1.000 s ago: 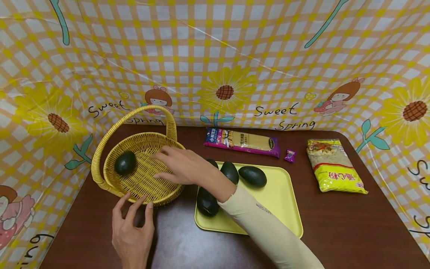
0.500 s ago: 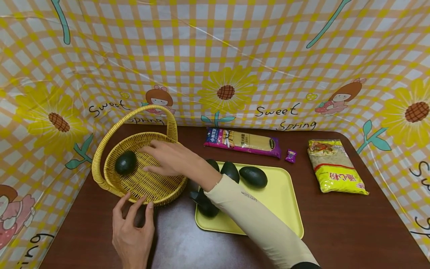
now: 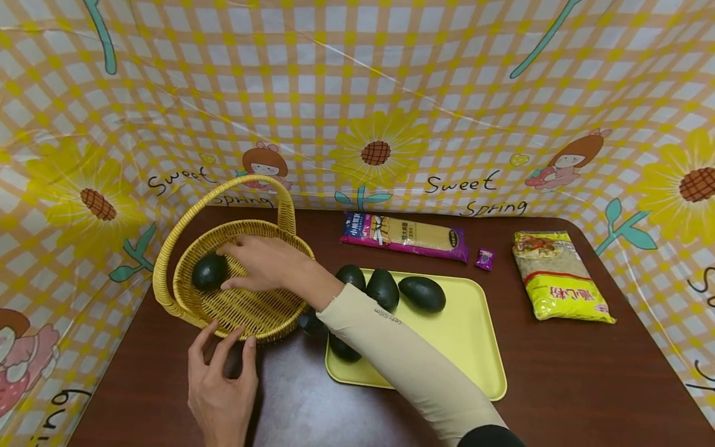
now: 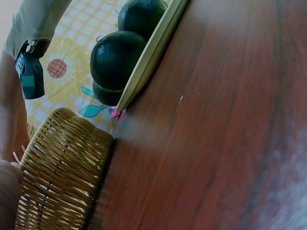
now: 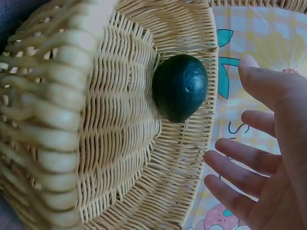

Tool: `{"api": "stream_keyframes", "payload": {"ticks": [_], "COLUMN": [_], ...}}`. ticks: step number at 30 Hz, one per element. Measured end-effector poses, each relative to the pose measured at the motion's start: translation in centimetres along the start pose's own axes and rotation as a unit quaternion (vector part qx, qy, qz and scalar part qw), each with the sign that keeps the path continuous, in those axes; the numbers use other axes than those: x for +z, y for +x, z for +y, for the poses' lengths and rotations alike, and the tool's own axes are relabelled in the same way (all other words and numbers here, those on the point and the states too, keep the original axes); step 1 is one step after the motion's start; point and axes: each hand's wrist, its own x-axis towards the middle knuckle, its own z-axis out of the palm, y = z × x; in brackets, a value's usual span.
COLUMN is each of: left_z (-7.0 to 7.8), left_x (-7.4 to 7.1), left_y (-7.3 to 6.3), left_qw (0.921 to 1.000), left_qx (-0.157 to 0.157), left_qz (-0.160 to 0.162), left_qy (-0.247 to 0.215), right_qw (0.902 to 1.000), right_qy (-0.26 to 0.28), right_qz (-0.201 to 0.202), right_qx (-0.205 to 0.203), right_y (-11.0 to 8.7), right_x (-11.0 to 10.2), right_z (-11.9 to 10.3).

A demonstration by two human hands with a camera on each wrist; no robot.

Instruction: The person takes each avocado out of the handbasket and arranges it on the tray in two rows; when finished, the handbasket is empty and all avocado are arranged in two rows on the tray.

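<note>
A dark green avocado (image 3: 210, 271) lies at the left side of the yellow wicker basket (image 3: 262, 320). My right hand (image 3: 262, 264) reaches over the basket from the right, its thumb and fingers spread towards that avocado. In the right wrist view, a gap shows between the spread fingers (image 5: 235, 170) and the avocado (image 5: 180, 88); nothing is in the palm. My left hand (image 3: 220, 385) is at the basket's near side, fingertips resting right at the rim. The left wrist view shows a fingertip against the basket wall (image 4: 62, 167).
Right of the basket, a yellow tray (image 3: 469, 335) bears several avocados (image 3: 422, 294), some partly behind my right forearm. Behind it lie a purple noodle pack (image 3: 404, 236) and a small purple packet (image 3: 485, 259). A yellow bag (image 3: 561, 276) lies far right. Patterned cloth stands behind the table.
My right hand has moved left across the basket, up to the avocado there. The forearm has shifted left too, uncovering more of the tray's avocados. The left hand stays at the rim.
</note>
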Motion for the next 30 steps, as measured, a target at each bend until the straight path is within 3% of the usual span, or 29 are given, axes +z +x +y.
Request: {"api": "stream_keyframes", "payload": {"ticks": [17, 30], "left_z": [-0.1, -0.2], "left_x": [0.1, 0.1], "left_y": [-0.5, 0.0], "left_qw": [0.9999, 1.0], "left_qx": [-0.012, 0.0], "left_qz": [0.004, 0.004], "left_qy": [0.005, 0.0], "right_qw": [0.9958, 0.981], "right_qy": [0.013, 0.023], "right_qz": [-0.088, -0.175], "right_qx": [0.022, 0.08], "right_y": [3.2, 5.5], "right_x": [1.3, 1.1], "right_z": [-1.0, -1.6]}}
